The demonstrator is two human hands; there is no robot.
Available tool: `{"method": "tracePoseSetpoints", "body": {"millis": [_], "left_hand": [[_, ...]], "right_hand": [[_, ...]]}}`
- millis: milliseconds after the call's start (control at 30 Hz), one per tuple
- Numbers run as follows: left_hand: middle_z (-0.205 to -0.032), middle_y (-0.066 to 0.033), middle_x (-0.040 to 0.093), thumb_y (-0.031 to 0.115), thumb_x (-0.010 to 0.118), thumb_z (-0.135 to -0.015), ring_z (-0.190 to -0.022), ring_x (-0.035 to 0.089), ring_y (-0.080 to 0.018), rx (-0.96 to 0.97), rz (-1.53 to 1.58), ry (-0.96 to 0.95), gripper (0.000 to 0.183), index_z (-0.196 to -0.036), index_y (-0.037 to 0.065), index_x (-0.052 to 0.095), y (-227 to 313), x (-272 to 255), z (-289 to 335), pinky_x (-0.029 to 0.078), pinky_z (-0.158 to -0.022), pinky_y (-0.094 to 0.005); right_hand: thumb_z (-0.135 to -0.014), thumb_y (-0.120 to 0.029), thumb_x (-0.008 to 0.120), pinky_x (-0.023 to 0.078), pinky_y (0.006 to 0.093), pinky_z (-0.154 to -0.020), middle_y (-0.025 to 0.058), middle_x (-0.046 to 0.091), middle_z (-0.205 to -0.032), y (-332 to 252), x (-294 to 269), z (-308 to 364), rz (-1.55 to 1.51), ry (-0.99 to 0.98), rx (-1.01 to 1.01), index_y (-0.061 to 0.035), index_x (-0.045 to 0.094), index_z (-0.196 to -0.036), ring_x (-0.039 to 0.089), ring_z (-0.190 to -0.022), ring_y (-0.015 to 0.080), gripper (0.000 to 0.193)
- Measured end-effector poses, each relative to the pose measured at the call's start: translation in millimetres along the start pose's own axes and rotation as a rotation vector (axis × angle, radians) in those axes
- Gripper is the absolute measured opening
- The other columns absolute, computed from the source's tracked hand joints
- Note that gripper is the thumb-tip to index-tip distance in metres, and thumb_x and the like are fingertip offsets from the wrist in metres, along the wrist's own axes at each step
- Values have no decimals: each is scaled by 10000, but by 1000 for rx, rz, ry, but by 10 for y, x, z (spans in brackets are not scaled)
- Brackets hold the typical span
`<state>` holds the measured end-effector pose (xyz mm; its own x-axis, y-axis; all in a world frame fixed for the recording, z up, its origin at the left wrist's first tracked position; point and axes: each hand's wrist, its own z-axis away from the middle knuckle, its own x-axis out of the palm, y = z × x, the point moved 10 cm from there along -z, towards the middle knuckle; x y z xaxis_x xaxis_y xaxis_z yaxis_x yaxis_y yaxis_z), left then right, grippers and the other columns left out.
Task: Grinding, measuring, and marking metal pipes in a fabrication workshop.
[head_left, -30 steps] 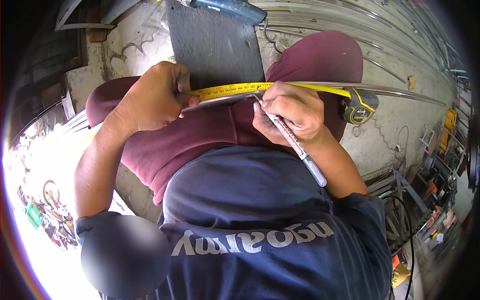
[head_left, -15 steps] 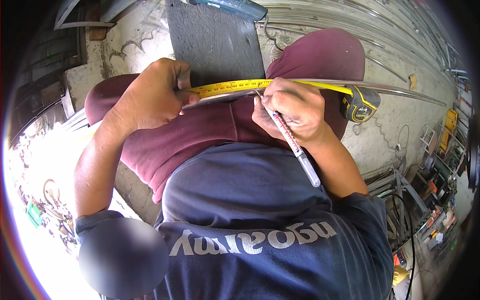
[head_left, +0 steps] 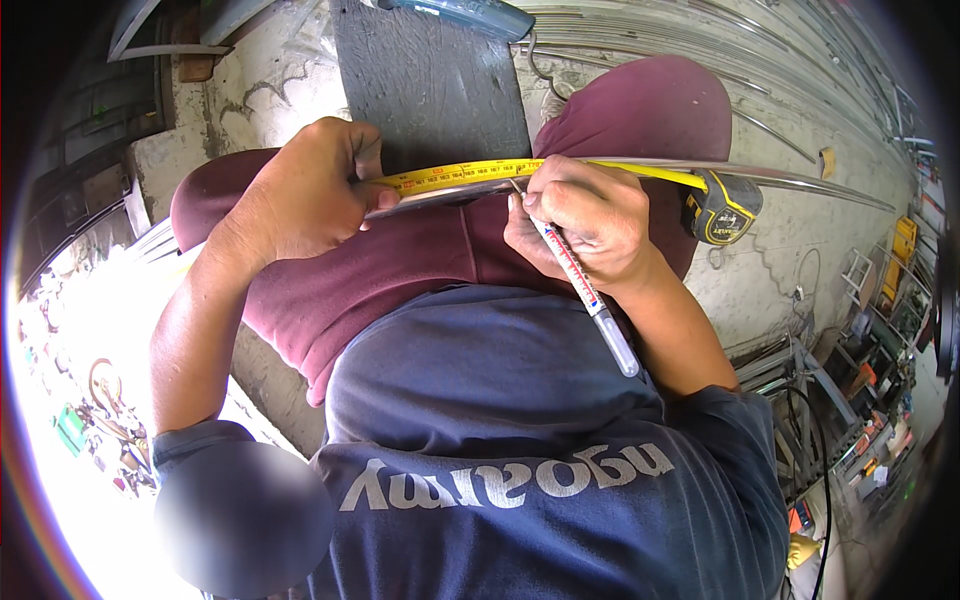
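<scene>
My left hand (head_left: 305, 195) is closed, pinching the yellow blade of a tape measure (head_left: 465, 175) against a shiny metal tube (head_left: 800, 180). The tube lies crosswise over my lap, with the blade stretched along it. My right hand (head_left: 588, 215) grips a white marker pen (head_left: 580, 270), its tip touching or very near the tube at the blade's lower edge. That hand also rests over the blade and hides part of it. To its right, the black and yellow tape case (head_left: 724, 208) hangs at the end of the drawn-out blade.
Beyond my knees lies a dark board (head_left: 430, 80), with a blue tool (head_left: 470, 14) at its far end. Many long metal bars (head_left: 740, 40) lie on the concrete floor at the far right. Metal frames (head_left: 810, 380) and clutter crowd the right side.
The marker's rear end has swung very slightly to the left. Both hands, the tape and the tube keep nearly the same place.
</scene>
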<state>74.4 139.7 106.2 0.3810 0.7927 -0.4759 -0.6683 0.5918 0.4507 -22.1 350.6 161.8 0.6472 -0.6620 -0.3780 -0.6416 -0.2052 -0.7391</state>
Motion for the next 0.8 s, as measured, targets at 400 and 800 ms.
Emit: {"method": "tracePoseSetpoints", "body": {"millis": [400,800], "left_hand": [[-783,-189,754,106,876,-978,-774,768,-257,139,-40,42,254,-914,-33,674,110,-28,35,585,-757,-418],[-1029,-172,783,-40,843,-909,-937,762,-236,45,-44,24,247,-833,-22,609,-12,-1,-1,583,-865,-381]], "right_hand": [[-725,136,885,493,324,-514,101,655,-742,-28,-61,39,-41,-12,1,-38,600,-864,624,-547,222,362],[-1059,-61,748,645,459,-787,251,819,-1146,-389,-1016,279,457,50,-130,-6,688,-1304,784,-884,346,258]]}}
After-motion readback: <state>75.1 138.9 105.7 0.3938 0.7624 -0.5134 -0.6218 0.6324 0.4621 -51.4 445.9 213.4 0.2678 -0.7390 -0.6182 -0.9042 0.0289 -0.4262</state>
